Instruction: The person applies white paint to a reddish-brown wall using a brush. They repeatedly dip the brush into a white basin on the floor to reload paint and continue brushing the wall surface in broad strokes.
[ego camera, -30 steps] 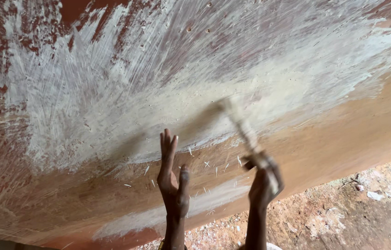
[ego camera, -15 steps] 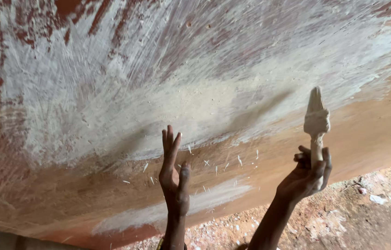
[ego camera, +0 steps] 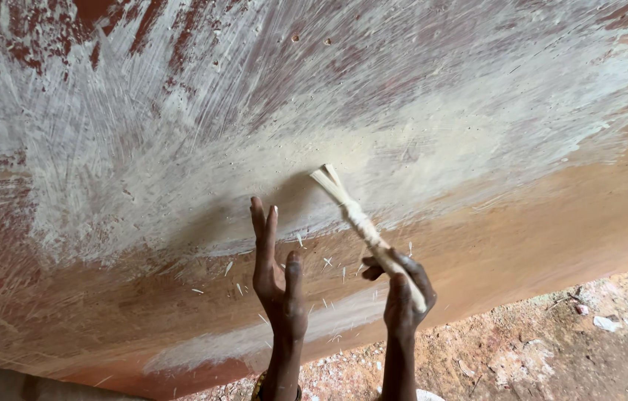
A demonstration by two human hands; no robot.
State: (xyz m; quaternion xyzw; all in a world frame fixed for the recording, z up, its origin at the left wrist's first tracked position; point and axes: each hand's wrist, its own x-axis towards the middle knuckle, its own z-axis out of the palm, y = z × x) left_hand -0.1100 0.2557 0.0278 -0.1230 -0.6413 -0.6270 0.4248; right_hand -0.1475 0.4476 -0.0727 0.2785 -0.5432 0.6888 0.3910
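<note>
A big curved reddish-brown surface (ego camera: 522,238) fills the view, smeared with pale whitish coating (ego camera: 180,148) in fan-shaped strokes. My left hand (ego camera: 275,275) is flat against it, fingers straight and pointing up, holding nothing. My right hand (ego camera: 405,291) grips the lower end of a pale, coated fibre brush (ego camera: 358,219). The brush slants up and left, and its splayed tip touches the wet cream-coloured patch (ego camera: 329,160) near the middle. Small loose fibres stick to the surface between my hands.
Reddish dirt ground (ego camera: 551,349) with white splashes and small debris lies at the lower right, under the surface's edge. A bare dark-red patch (ego camera: 91,15) shows at the top left. A pale rim (ego camera: 425,395) peeks out at the bottom by my right arm.
My right hand has swung the brush from upright at the right back to the left, so its tip now meets the surface. The left hand has stayed flat in place.
</note>
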